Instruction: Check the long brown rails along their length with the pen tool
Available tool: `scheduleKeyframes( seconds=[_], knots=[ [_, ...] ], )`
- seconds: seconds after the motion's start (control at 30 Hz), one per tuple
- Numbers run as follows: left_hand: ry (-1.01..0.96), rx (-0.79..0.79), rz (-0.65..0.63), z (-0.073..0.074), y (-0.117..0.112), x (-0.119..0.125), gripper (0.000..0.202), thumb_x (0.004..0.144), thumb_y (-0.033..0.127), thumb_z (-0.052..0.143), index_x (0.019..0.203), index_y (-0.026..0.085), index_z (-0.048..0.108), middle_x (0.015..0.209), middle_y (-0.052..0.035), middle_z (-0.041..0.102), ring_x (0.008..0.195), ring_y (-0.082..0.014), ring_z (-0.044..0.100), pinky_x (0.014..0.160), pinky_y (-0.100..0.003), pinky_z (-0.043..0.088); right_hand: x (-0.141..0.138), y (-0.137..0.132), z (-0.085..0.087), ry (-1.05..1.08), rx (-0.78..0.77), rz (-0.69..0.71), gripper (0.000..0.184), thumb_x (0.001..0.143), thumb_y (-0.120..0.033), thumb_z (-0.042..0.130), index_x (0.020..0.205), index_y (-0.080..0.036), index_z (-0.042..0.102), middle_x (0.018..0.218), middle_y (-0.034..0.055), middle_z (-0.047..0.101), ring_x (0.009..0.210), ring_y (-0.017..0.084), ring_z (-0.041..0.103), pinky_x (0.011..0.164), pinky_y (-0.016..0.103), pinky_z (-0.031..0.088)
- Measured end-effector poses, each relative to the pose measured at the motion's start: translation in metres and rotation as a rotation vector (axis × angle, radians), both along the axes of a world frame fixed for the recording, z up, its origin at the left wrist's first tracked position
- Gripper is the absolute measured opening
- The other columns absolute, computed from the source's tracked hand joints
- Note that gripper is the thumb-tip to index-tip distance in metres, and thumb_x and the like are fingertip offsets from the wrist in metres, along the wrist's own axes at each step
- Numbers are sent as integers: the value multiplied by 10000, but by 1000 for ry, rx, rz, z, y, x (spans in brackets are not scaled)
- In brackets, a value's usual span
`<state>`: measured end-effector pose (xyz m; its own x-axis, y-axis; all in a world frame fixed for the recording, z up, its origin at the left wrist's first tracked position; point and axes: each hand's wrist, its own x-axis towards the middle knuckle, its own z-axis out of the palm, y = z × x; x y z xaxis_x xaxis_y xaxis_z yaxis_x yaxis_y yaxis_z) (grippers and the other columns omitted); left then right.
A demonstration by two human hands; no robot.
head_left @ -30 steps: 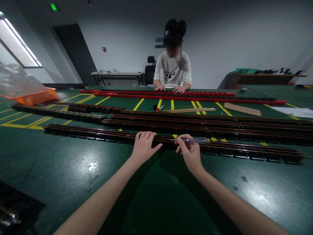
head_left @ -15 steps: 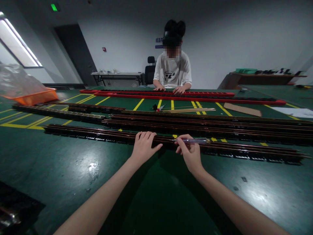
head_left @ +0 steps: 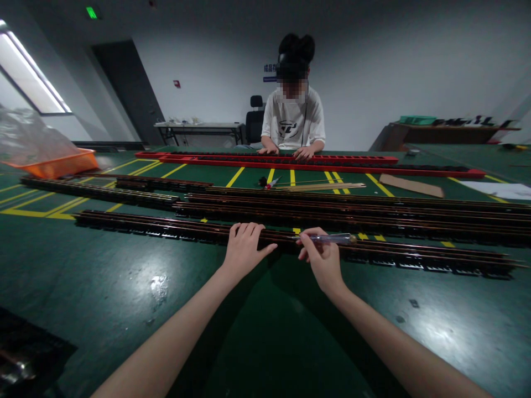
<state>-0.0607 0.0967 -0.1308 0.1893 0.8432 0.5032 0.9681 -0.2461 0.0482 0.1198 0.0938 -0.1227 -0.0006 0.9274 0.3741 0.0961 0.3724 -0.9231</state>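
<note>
A long black strip [head_left: 145, 224] with copper-coloured bars along it lies across the green table in front of me. My left hand [head_left: 244, 251] rests on the middle of this strip, fingers stretched over its top and thumb out to the side. To the right of it, my right hand [head_left: 326, 262] is closed around a screwdriver [head_left: 334, 239] with a clear handle. The screwdriver lies nearly level, its thin tip pointing left at the strip's top. Exactly what the tip touches is too small to make out.
Behind my strip lie several similar black strips [head_left: 290, 210]. Farther back are thin rods [head_left: 327, 186], a cardboard piece [head_left: 410, 186] and red rails [head_left: 435, 170], where a co-worker [head_left: 292, 119] sits with both hands. An orange basket [head_left: 62, 163] holding clear plastic stands at left.
My hands and the screwdriver hold almost the same position. Across the table, one of the co-worker's hands has shifted slightly to the left.
</note>
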Motion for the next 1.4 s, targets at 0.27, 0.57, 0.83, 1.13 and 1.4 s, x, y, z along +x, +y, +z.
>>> scheduleKeyframes(
  seconds=[0.27,0.57,0.83,1.13,1.4],
  knots=[
    [8,14,7,-2,0,0,398,826,488,512,1042,157,565,1038,-79,636,1002,-249,534,935,-423,314,-1,1,-2,17,2,-6,170,822,-343,564,776,-181,547,665,-1,604,440,94,543,411,203,388],
    [-1,0,5,-1,0,0,387,841,474,489,1049,155,561,1049,-80,631,1012,-246,532,943,-426,312,-1,0,-1,13,-2,-9,179,817,-353,566,779,-178,547,665,2,609,437,98,545,406,204,391],
    [-1,8,7,-1,0,1,377,835,462,500,1045,156,564,1040,-77,634,1001,-249,534,934,-430,318,0,1,-2,17,-2,-6,170,824,-344,560,782,-180,548,665,-4,605,436,93,542,408,200,391],
    [9,19,23,-1,0,3,365,834,448,492,1028,150,574,1034,-84,636,996,-253,536,947,-441,316,-1,1,-2,15,4,-9,182,823,-354,564,776,-179,544,655,-3,606,423,90,533,398,199,384],
    [15,28,37,-1,-3,7,341,844,387,476,1065,147,572,1100,-97,619,1045,-262,528,985,-472,286,-1,0,-1,9,16,18,176,826,-346,568,778,-178,552,671,0,619,410,80,514,389,194,391]
  ],
)
